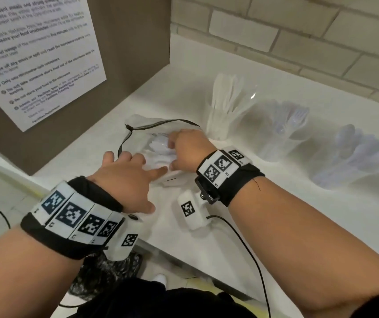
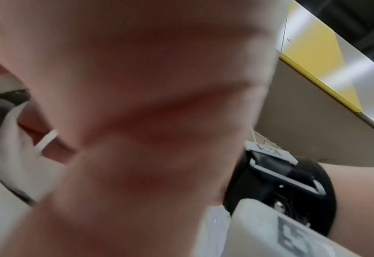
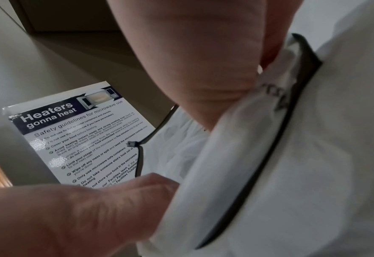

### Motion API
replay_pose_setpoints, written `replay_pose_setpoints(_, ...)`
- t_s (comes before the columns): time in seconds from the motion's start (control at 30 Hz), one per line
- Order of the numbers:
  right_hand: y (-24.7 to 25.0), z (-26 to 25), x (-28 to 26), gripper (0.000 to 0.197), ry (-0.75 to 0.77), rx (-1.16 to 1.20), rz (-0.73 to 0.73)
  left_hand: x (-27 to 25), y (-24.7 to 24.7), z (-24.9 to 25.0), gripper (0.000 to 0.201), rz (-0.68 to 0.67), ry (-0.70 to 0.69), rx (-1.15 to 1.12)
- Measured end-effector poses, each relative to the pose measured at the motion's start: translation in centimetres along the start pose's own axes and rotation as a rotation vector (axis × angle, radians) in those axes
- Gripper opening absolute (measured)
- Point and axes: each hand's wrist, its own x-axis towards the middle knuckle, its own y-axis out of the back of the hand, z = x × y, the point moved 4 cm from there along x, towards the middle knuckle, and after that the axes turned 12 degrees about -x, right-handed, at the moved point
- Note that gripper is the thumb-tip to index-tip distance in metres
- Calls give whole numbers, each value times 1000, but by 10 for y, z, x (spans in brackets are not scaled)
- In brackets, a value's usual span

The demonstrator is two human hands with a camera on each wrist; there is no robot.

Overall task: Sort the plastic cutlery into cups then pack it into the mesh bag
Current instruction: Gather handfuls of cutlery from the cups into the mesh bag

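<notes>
**Both hands at the mesh bag mouth; three cups to the right**

The mesh bag point(image 1: 142, 127) lies on the white desk point(image 1: 275, 203), left of centre, its mouth edged by a black drawstring point(image 1: 124, 138). White plastic cutlery point(image 1: 161, 145) sits inside the opening.

The left hand point(image 1: 126, 177) rests at the near rim of the bag with fingers spread and mostly straight, released, the index finger touching the fabric. The right hand point(image 1: 188, 150) is at the right side of the opening, fingers curled down onto the bag and cutlery; whether it pinches fabric or cutlery cannot be told, as the hand itself covers the contact.

Surroundings:
- Three clear cups stand in a row to the right: knives cup point(image 1: 225, 111) just beside the bag, forks cup point(image 1: 285, 131), then spoons cup point(image 1: 353, 157).
- A brown panel with a microwave safety notice point(image 1: 37, 60) bounds the left side.
- A brick wall point(image 1: 298, 31) bounds the far side.
- A black cable point(image 1: 248, 255) trails off the near desk edge.
</notes>
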Motion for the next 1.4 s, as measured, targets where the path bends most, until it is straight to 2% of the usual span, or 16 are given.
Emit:
replay_pose_setpoints(0.07, 0, -2, 2, 36, 7, -22, -7, 0, -1, 1, 87, 5, -2, -6)
replay_pose_setpoints(0.3, -6, -8, 16, 25, -14, -25, -132, -3, 0, 1, 84, 10, -43, -34)
replay_pose_setpoints(0.43, -7, -2, 24, 22, -63, 12, -84, -6, 4, -3, 77, 21, -75, -28)
replay_pose_setpoints(0.57, 0, 0, 20, 26, -84, -50, -214, -6, 5, -6, 73, 19, -73, -50)
replay_pose_setpoints(0.63, 2, 0, 19, 16, -71, -59, -272, -4, 4, -6, 72, 31, -68, -53)
replay_pose_setpoints(0.67, 3, 0, 18, 19, -69, -47, -286, -4, 3, -6, 72, 36, -66, -60)
replay_pose_setpoints(0.77, 2, -3, 14, 45, -32, -29, -288, -2, 1, -5, 75, 29, -70, -82)
replay_pose_setpoints(0.83, -1, -5, 12, 53, -66, -16, -293, -1, 0, -5, 77, 25, -73, -89)
replay_pose_setpoints(0.93, -10, -3, 17, 42, -110, 33, -323, -1, -1, -4, 77, 22, -72, -109)
replay_pose_setpoints(1.03, -13, -3, 17, 34, -91, 82, -346, 0, -1, -4, 74, 24, -66, -120)
replay_pose_setpoints(1.17, -12, -1, 15, 26, -82, 141, -311, 1, 3, -3, 71, 38, -61, -126)
replay_pose_setpoints(1.27, -10, 0, 13, 23, -61, 79, -263, 1, 6, -5, 71, 48, -55, -117)
replay_pose_setpoints(1.33, -12, -1, 13, 13, -42, 77, -224, 1, 8, -7, 70, 62, -45, -104)
replay_pose_setpoints(1.4, -15, -2, 13, 17, -39, 99, -219, 1, 10, -8, 68, 73, -41, -89)
